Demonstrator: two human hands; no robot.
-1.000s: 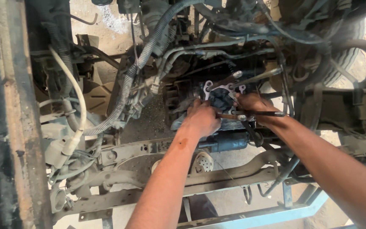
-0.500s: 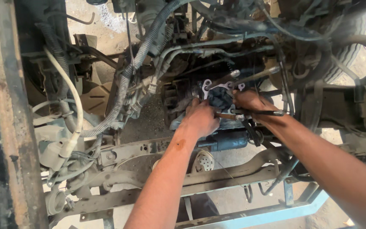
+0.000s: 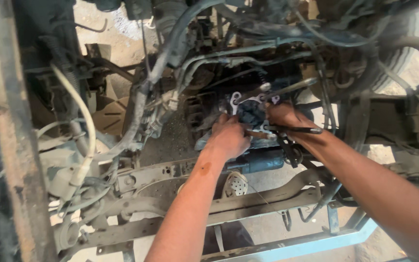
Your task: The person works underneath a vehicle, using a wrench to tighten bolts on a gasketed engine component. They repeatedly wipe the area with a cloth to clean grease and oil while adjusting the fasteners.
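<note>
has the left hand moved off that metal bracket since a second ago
No. The left hand stays just below-left of the pale bracket, as before.

Sunlit sandy ground (image 3: 122, 36) shows at upper left and below; a rusty beam (image 3: 10, 145) runs down the left edge, a blue frame bar (image 3: 311, 245) crosses lower right.

Both hands' fingertips (image 3: 238, 127) are hidden against the grimy engine part (image 3: 251, 112).

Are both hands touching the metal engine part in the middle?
Yes, the left hand and the right hand both press on the pale metal engine part, one on each side of it.
</note>
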